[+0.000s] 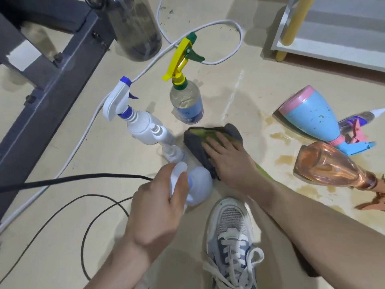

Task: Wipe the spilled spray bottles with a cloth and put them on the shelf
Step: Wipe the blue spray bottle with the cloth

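left hand (154, 207) grips white bottle (200, 184) | right hand (227, 161) presses cloth (195, 151) (flat)

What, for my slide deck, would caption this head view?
Left hand grips a white spray bottle; right hand presses a cloth to the floor.

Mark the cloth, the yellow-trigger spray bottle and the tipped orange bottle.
cloth (193, 142): head view, grey fold at its left edge.
yellow-trigger spray bottle (187, 105): head view, clear body.
tipped orange bottle (325, 165): head view, mid body.
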